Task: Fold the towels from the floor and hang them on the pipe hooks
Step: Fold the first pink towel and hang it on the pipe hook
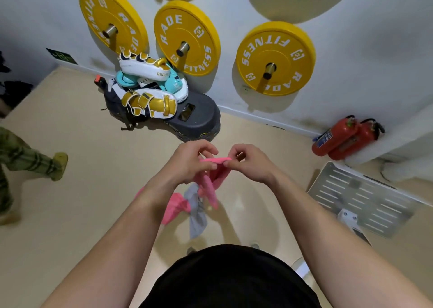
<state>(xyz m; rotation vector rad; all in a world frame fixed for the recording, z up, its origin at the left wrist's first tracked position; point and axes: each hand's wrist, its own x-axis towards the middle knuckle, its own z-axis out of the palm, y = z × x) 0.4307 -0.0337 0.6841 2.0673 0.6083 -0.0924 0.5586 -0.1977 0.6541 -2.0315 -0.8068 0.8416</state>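
1. The left hand point(189, 161) and right hand point(251, 163) each pinch the top edge of a pink towel point(212, 181) at frame centre. The edge runs left to right between them, and the rest hangs down.
2. Just below, another pink towel point(175, 208) and a grey towel point(196, 216) lie on the beige floor point(82, 190).
3. Yellow weight plates point(187, 38) line the white wall point(351, 50) across the top of the frame.

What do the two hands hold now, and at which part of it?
The left hand and the right hand both pinch the pink towel along its top edge; the rest hangs down below them.
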